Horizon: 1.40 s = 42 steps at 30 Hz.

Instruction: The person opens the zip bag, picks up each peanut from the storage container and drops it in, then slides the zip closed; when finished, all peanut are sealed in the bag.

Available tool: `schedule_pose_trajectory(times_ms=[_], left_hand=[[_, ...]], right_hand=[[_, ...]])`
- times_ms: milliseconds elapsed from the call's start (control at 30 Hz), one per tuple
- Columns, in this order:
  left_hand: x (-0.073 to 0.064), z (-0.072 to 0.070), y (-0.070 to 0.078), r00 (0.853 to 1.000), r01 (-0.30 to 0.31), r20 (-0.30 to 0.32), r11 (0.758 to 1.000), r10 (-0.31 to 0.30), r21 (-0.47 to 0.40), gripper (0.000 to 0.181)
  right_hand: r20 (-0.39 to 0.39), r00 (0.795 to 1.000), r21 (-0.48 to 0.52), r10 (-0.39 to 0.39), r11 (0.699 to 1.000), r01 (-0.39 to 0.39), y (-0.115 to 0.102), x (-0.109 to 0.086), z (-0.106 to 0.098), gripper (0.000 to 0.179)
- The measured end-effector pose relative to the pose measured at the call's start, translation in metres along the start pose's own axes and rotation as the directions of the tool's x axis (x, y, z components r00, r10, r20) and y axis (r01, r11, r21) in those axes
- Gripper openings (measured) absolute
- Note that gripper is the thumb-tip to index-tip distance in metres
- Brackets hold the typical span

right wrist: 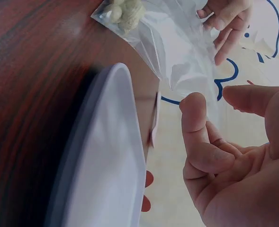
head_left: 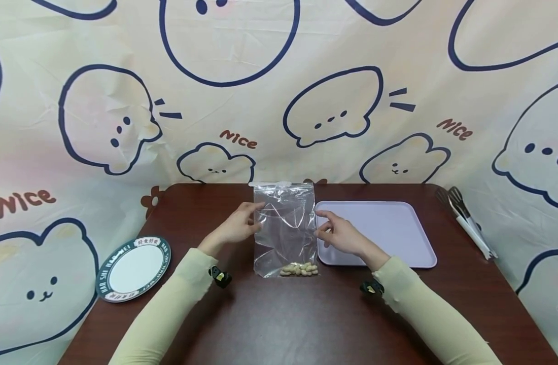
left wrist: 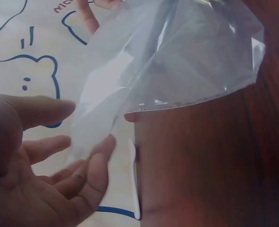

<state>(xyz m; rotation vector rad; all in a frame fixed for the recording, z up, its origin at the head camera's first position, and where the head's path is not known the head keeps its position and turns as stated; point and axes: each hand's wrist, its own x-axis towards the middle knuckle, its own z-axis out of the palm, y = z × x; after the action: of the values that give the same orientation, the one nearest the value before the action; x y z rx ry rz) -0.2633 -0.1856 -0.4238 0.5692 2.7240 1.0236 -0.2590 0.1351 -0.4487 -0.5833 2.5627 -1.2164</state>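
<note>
A clear plastic bag [head_left: 284, 228] is in the middle of the head view, with several peanuts in their shells [head_left: 299, 269] in its lower right corner. At its left edge is my left hand [head_left: 238, 223], fingers spread and thumb apart from them. In the left wrist view its fingertips [left wrist: 103, 146] lie against the clear film [left wrist: 186, 61]. My right hand [head_left: 340, 233] is at the bag's right edge, its fingers loosely bent and the thumb apart. Whether the right fingertips touch the film is hard to tell.
To the right of the bag lies a pale purple tray [head_left: 379, 228]. A white strip [head_left: 270, 184] lies along the table's far edge. On the left is a green-rimmed plate [head_left: 134, 268]; white-handled whisks or similar utensils [head_left: 473, 233] lie at the far right.
</note>
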Motion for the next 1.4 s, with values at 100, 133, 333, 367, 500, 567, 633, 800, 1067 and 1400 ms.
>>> schedule_pose_trajectory(times_ms=[100,133,333,367,500,567,633,800,1067,1400], left_hand=[[0.000,0.004,-0.003,0.998,0.034,0.049,0.999,-0.034,0.008,0.068],[0.000,0.006,-0.004,0.997,0.041,0.059,0.999,-0.042,0.010,0.068],[-0.002,0.014,-0.009,0.994,0.047,0.098,0.999,-0.047,0.005,0.065],[-0.003,0.015,-0.010,0.994,0.040,0.103,0.999,-0.042,0.019,0.066],[-0.008,0.021,-0.011,0.989,0.004,0.146,0.994,-0.020,0.114,0.069],[-0.010,0.024,-0.011,0.983,-0.030,0.182,0.983,-0.003,0.180,0.068],[-0.013,0.027,-0.009,0.973,-0.066,0.232,0.974,0.015,0.216,0.068],[-0.019,0.036,-0.004,0.943,-0.073,0.332,0.953,-0.030,0.293,0.065],[-0.024,0.041,0.002,0.934,0.017,0.329,0.936,-0.141,0.352,0.069],[-0.023,0.042,-0.001,0.945,0.028,0.298,0.942,-0.134,0.334,0.073]], right_hand=[[0.018,1.000,-0.009,0.007,1.000,-0.007,0.003,0.001,0.001,0.064],[0.026,1.000,-0.013,0.011,1.000,-0.011,0.003,0.000,0.002,0.063],[0.071,0.997,-0.016,0.020,1.000,-0.018,0.007,0.000,0.004,0.056],[0.072,0.997,-0.020,0.012,1.000,-0.010,0.008,0.000,0.004,0.055],[0.056,0.998,-0.068,-0.024,0.997,0.028,0.010,-0.001,0.005,0.047],[0.057,0.998,-0.091,-0.033,0.995,0.038,0.010,-0.002,0.005,0.043],[0.073,0.996,-0.100,-0.042,0.994,0.050,0.009,-0.002,0.006,0.038],[0.161,0.982,-0.116,-0.098,0.986,0.118,0.005,-0.006,0.008,0.029],[0.278,0.946,-0.140,-0.166,0.967,0.211,0.001,-0.014,0.010,0.014],[0.402,0.907,-0.060,-0.126,0.985,0.164,0.003,-0.021,0.015,0.016]])
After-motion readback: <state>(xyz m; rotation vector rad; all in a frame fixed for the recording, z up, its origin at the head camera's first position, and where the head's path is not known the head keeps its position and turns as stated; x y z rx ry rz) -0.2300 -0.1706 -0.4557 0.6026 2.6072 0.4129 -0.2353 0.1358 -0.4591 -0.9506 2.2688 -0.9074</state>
